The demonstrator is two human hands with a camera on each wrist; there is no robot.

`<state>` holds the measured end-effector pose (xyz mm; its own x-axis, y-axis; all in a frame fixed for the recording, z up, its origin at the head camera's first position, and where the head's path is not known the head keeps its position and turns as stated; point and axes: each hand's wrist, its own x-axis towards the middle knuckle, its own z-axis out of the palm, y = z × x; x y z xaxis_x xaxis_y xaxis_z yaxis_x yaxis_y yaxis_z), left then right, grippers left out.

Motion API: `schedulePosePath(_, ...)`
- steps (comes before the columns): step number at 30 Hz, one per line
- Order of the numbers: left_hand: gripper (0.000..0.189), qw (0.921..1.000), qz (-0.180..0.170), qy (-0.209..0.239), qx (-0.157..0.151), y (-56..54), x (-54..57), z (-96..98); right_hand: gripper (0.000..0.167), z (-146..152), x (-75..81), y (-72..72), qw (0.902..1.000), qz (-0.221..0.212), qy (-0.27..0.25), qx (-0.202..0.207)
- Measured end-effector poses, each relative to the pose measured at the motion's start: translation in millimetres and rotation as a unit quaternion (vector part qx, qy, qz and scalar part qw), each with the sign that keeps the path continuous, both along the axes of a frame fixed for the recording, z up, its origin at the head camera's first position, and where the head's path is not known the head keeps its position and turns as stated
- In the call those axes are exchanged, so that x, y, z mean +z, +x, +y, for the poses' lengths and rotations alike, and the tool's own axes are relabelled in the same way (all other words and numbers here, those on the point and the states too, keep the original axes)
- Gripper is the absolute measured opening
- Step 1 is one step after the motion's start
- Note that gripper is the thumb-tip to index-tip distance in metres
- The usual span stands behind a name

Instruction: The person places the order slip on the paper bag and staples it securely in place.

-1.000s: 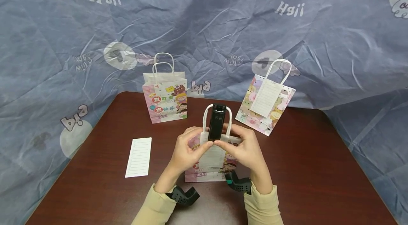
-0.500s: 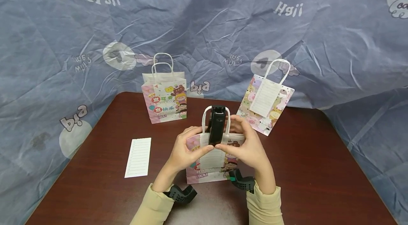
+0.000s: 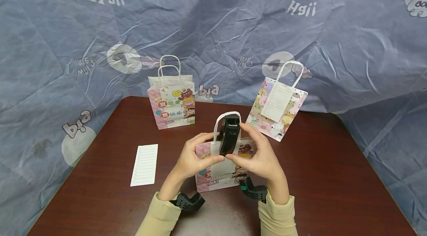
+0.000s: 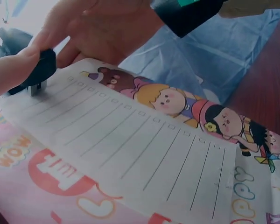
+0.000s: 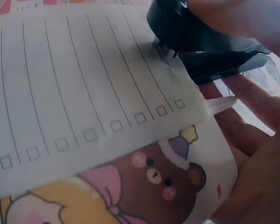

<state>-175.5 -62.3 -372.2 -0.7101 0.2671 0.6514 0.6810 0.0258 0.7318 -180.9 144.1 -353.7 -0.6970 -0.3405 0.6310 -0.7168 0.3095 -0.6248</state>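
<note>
A black stapler [image 3: 229,136] straddles the top edge of a cartoon-printed paper gift bag [image 3: 204,183], between the white rope handle's ends. Under its head lies the upper end of a white lined checklist sheet [image 3: 221,169], which hangs down the bag's front. My left hand [image 3: 191,160] and right hand [image 3: 263,156] grip the stapler from both sides, thumb tips meeting on its near end. Their other fingers reach behind the bag, partly hidden. In the right wrist view the stapler [image 5: 177,32] sits over the sheet's checkbox end [image 5: 130,102], its jaws around the paper.
A similar bag [image 3: 173,108] stands upright at the back left. At the back right another bag [image 3: 263,126] leans with a checklist [image 3: 277,102] on its front. One loose checklist [image 3: 144,165] lies left on the brown table [image 3: 333,184]. A patterned blue cloth [image 3: 213,32] hangs behind.
The stapler and both thumbs have shifted slightly down and toward the right. The gripped bag has turned a little, its bottom edge now slanting. The other bags and loose checklist stay put.
</note>
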Motion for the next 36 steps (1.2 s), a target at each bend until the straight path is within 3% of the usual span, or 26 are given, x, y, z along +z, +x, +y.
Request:
schedulePosePath(6,0.067,0.9985,-0.053,-0.013,0.001,-4.2,-5.7,-4.5,0.073,-7.2,17.5,8.4,0.9972,0.019,-0.061,0.039)
schedulePosePath(11,0.074,0.9926,-0.117,-0.032,-0.009,-16.0,-24.3,-10.2,0.074,-8.3,21.8,8.0,0.9906,0.056,-0.108,0.064)
schedulePosePath(13,0.078,0.9898,-0.129,-0.061,0.007,-20.7,-31.5,-12.3,0.075,-7.1,22.1,7.6,0.9902,0.067,-0.110,0.056)
schedulePosePath(18,0.086,0.9816,-0.108,-0.140,0.072,-25.5,-39.0,-14.9,0.074,-3.4,22.4,7.8,0.9900,0.078,-0.115,0.022)
schedulePosePath(24,0.090,0.9736,-0.086,-0.166,0.131,-31.3,-46.8,-13.2,0.065,4.2,17.6,2.3,0.9832,0.107,-0.147,0.018)
schedulePosePath(29,0.096,0.9679,-0.075,-0.174,0.166,-37.5,-56.6,-10.8,0.075,18.8,-1.0,-10.7,0.9758,0.086,-0.197,0.037)
schedulePosePath(36,0.103,0.9548,-0.072,-0.194,0.214,-45.0,-74.8,-6.4,0.106,34.7,-8.3,-15.4,0.9794,0.029,-0.198,0.028)
